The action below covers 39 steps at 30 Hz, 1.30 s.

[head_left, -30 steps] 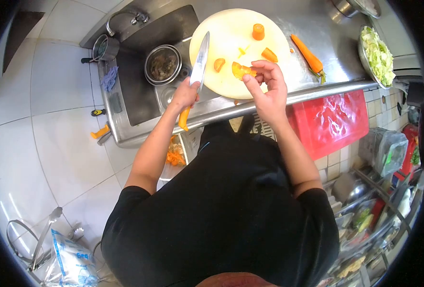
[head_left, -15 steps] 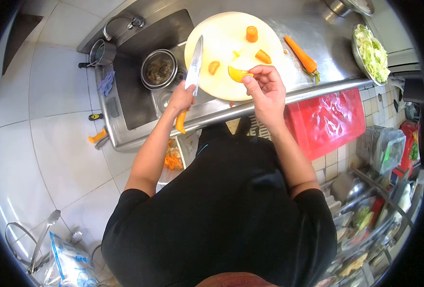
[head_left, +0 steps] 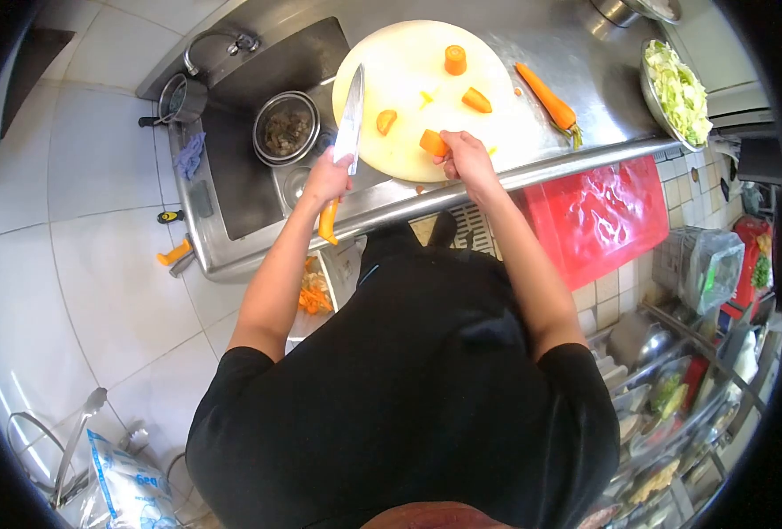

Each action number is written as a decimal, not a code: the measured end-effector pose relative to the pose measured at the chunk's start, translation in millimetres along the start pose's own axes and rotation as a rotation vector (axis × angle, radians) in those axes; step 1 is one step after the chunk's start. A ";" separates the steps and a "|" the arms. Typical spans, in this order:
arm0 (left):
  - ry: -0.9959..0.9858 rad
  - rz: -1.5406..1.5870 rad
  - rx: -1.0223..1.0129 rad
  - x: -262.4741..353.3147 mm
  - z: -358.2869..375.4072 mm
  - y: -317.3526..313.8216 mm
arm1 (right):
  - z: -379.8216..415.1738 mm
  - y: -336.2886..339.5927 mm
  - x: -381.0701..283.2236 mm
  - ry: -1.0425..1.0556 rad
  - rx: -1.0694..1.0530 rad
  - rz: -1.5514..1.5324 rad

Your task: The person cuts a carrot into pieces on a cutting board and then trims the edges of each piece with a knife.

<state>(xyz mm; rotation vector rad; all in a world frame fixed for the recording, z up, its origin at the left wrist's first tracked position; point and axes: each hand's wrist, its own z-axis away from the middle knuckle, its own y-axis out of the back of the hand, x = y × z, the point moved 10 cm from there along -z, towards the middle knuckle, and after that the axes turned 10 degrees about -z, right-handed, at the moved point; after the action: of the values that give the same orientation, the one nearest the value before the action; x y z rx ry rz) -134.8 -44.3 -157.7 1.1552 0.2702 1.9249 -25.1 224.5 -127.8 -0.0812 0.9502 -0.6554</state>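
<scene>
My left hand [head_left: 328, 179] is wrapped round the knife [head_left: 352, 115], whose blade points up over the left side of the round cutting board [head_left: 408, 53]; its yellow handle sticks out below my fist. Between the fingers of my right hand [head_left: 468, 161] is a carrot piece [head_left: 433, 143], low over the board's lower right part. Other cut pieces lie on the board: an upright stub [head_left: 455, 60], a wedge [head_left: 476, 100] and a small chunk [head_left: 386, 122]. To the right of the board a whole carrot [head_left: 547, 95] rests on the steel counter.
Left of the board is a sink [head_left: 241, 194] with a metal bowl [head_left: 285, 129] in it. A bowl of chopped greens [head_left: 677, 94] stands at the right. Below the counter edge are a red lid-like sheet [head_left: 598, 220] and a bin of orange scraps [head_left: 316, 291].
The carrot piece in my right hand has turned and sits lower, and my right hand has moved slightly left and down. The knife stays in my left hand. The whole view has shifted slightly.
</scene>
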 end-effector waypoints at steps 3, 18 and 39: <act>0.009 0.005 -0.033 -1.4 1.2 -0.1 | -30.0 19.5 17.4 -0.011 0.102 0.269; -0.046 0.388 -0.327 70.4 81.0 -34.6 | -28.8 -64.4 -50.9 0.144 -0.312 -0.074; -0.026 -0.169 -0.230 18.1 72.3 -41.9 | 7.2 -36.8 -21.6 0.998 -0.119 0.983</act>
<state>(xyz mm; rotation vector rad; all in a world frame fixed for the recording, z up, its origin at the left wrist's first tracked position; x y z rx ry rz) -57.1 -21.3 -130.3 0.9725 0.1237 1.7414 -46.1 205.3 -95.2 0.6333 1.7858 0.3500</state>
